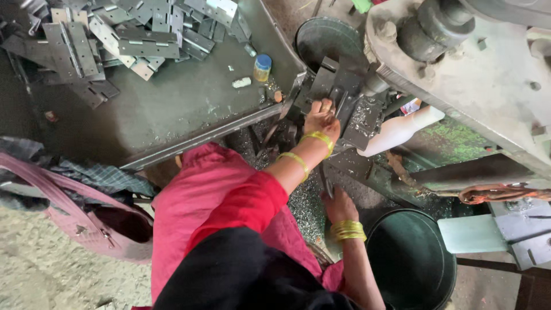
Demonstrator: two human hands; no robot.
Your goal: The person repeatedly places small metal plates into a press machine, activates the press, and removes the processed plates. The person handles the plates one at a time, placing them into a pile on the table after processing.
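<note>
Looking down from the head camera, the view shows a person in a pink garment bent over a machine bed. Left hand (321, 119), wearing yellow bangles at the wrist, reaches forward and rests with fingers curled over a flat grey hinge plate (338, 92) lying at the machine's work area, just beside the corner of the metal tray (172, 109); how firmly the plate is gripped cannot be told. Right hand (340, 202), also with yellow bangles, is lower in the frame, fingers pointing forward and pressed down near a thin dark metal bar (325, 181); whether it closes on the bar cannot be told. Metal shavings (304, 201) cover the surface between the two hands.

Surroundings in the same view: a heap of grey hinges (115, 34) lies at the far end of the tray, well apart from the hands. A small yellow bottle with a blue cap (262, 67) stands upright on the tray near its corner. One dark green bucket (410, 261) sits just beside the right forearm; another dark round container (324, 37) stands beyond the machine. A pink bag (86, 218) lies at the left on the floor.
</note>
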